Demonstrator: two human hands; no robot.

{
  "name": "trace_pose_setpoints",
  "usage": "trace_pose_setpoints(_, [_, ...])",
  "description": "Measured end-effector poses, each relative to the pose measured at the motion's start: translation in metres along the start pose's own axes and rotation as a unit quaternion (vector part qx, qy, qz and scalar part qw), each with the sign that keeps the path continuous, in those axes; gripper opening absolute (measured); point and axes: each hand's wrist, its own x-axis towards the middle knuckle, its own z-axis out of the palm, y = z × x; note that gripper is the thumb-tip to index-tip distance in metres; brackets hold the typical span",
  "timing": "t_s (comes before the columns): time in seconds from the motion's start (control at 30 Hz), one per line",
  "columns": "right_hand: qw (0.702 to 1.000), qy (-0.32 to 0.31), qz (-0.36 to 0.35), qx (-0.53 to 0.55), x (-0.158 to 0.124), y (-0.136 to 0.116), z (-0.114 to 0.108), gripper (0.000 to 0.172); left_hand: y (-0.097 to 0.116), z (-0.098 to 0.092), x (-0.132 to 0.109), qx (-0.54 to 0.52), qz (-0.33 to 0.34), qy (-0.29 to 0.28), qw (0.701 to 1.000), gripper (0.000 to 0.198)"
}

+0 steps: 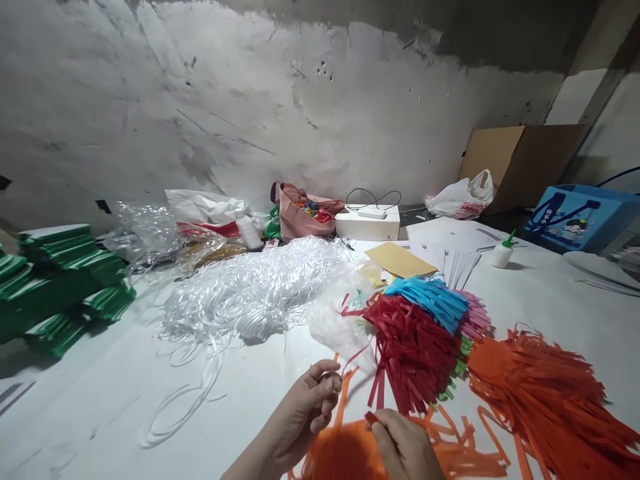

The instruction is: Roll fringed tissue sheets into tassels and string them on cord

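Observation:
My left hand (313, 407) is half curled, thumb and fingertips drawn together at the lower end of a thin red strip (356, 357). A small dark red piece (371, 418) pokes out of the pinch of my right hand (407, 443). Both hands are above an orange fringed sheet (340, 450), partly hidden by them. Just beyond my right hand lies a dark red fringed bundle (415, 350) of flat strips, its ends spreading toward me. An orange fringed bundle (545, 387) lies to the right.
White cord (260, 287) is heaped left of centre. Green stacks (65, 287) stand far left. Blue fringe (430, 300) touches the red bundle. Behind are a glue bottle (501, 253), a white box (370, 223), a blue bag (583, 217) and a cardboard box (525, 163).

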Motion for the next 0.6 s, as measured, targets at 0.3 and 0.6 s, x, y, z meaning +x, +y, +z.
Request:
trace_pose_setpoints(0.3, [0.996, -0.017, -0.070, -0.048, -0.005, -0.044, -0.009, 0.032, -0.041, 0.020, -0.059, -0.039, -0.012, 0.030, 0.999, 0.039])
trace_pose_setpoints(0.6, [0.990, 0.045, -0.121, -0.065, -0.014, -0.067, -0.001, 0.038, -0.057, 0.018, -0.086, 0.005, 0.103, 0.082, 0.991, 0.031])
